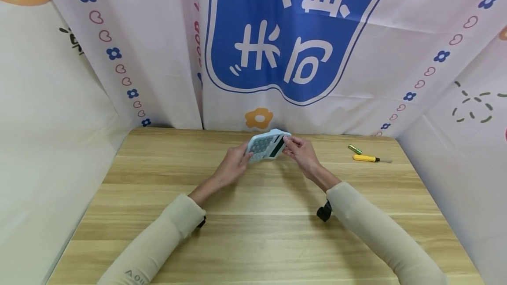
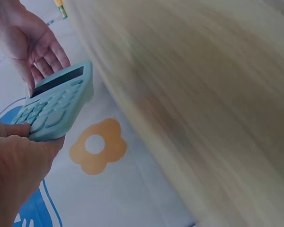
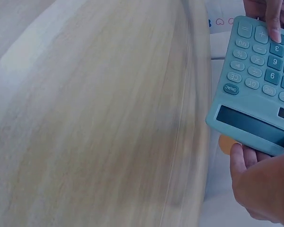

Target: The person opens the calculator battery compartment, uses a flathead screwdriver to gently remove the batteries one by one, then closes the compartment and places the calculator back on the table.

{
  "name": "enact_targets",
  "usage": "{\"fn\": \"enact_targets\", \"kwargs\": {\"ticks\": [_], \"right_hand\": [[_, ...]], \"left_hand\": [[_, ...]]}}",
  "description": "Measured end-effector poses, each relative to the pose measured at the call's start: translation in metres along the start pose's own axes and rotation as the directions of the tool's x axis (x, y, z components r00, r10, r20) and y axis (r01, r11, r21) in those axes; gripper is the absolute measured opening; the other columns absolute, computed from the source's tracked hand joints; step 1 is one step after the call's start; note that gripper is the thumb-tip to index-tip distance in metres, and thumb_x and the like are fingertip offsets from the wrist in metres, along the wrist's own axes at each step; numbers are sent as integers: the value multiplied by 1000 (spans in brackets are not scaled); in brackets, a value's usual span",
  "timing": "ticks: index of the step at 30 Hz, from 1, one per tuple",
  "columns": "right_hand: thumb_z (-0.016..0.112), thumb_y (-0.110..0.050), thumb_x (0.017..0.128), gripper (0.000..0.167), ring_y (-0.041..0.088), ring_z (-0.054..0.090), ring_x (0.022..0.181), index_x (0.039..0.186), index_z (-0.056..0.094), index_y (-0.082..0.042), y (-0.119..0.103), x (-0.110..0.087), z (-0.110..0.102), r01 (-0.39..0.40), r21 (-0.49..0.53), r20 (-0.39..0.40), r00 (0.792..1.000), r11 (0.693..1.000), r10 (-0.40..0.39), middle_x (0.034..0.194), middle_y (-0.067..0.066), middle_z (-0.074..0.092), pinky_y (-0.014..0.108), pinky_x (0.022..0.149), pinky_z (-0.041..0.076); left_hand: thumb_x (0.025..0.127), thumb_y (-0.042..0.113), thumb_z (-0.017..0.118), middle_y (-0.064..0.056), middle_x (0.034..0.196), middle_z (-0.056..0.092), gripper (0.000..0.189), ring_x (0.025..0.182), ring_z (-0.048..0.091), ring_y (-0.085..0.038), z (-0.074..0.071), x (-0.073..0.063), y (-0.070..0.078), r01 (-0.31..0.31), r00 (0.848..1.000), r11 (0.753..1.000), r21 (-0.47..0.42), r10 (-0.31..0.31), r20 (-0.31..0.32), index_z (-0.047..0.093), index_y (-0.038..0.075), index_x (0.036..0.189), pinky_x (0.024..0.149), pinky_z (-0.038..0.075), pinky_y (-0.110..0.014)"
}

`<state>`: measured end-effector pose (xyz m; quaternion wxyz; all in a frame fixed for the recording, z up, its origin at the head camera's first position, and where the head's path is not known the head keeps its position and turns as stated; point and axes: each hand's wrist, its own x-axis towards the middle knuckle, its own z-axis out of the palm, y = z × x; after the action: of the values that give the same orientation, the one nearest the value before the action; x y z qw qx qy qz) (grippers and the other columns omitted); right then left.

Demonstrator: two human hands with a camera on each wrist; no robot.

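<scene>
A light blue calculator is held up off the table near its back edge, tilted, with its keys and dark display showing. My left hand grips the key end, the thumb lying over the front by the keys. At the display end, my right hand pinches the edge, thumb on the front and fingers behind. The right wrist view shows the calculator face on, with the right hand at its display end. Its back is hidden in every view.
On the wooden table, a green battery lies at the back right. Just in front of it is a yellow-handled screwdriver. A printed white cloth hangs behind the table's back edge, with more cloth at both sides.
</scene>
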<state>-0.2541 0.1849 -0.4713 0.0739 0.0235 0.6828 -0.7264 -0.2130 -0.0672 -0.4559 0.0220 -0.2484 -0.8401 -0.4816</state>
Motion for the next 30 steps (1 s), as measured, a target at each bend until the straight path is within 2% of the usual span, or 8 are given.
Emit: {"fn": "enact_targets", "kwargs": {"ticks": [5, 10, 15, 21, 25, 28, 30], "right_hand": [[65, -17, 107, 33, 11, 73, 95, 126, 65, 10, 1, 4, -1, 1, -21, -3, 1000, 1000, -2, 104, 4, 75, 48, 108, 54], [66, -18, 107, 33, 11, 72, 98, 127, 66, 8, 2, 8, -3, 23, -69, -1, 1000, 997, -23, 108, 6, 75, 35, 99, 60], [66, -22, 107, 34, 13, 73, 97, 128, 69, 5, -2, 10, -6, 89, -192, 7, 996, 977, -90, 113, 13, 76, 30, 92, 62], [66, -21, 107, 32, 12, 72, 93, 123, 72, 6, -13, 13, -9, 177, -352, 66, 984, 919, -164, 109, 16, 78, 33, 89, 63], [64, -18, 108, 30, 21, 74, 98, 121, 73, 8, -27, 13, -9, 213, -433, 119, 977, 876, -179, 110, 20, 78, 39, 92, 63], [64, -19, 108, 27, 21, 71, 92, 116, 75, 6, -33, 15, -9, 261, -492, 170, 964, 831, -202, 104, 20, 77, 33, 86, 62], [66, -21, 107, 25, 19, 64, 83, 110, 76, 3, -32, 19, -11, 303, -522, 208, 952, 797, -226, 94, 19, 73, 24, 75, 55]], "left_hand": [[107, -3, 55, -30, 135, 66, 39, 125, 67, -41, 0, 0, -1, 43, 999, 998, -50, -43, -2, 53, -12, 145, 103, 57, -45], [109, -1, 53, -30, 138, 65, 40, 127, 66, -39, 1, 0, -1, 61, 998, 996, -71, -60, 15, 50, -11, 147, 103, 57, -44], [110, 3, 52, -28, 140, 65, 42, 125, 67, -35, 0, 0, 3, 102, 994, 991, -81, -98, 49, 47, -10, 149, 102, 59, -41], [108, 1, 57, -26, 135, 68, 44, 117, 71, -33, -2, 2, 0, 155, 986, 979, -128, -146, 82, 48, -9, 150, 94, 62, -38], [105, 0, 62, -23, 132, 70, 44, 113, 73, -32, -3, 2, -3, 204, 976, 965, -165, -187, 112, 53, -6, 148, 92, 62, -36], [104, 3, 65, -19, 128, 73, 43, 110, 73, -28, -4, 2, -5, 249, 965, 950, -189, -226, 135, 56, -4, 146, 94, 62, -39], [104, 5, 66, -17, 124, 74, 42, 107, 72, -26, -5, 2, -6, 276, 957, 939, -205, -250, 145, 58, -4, 144, 95, 61, -44]]}}
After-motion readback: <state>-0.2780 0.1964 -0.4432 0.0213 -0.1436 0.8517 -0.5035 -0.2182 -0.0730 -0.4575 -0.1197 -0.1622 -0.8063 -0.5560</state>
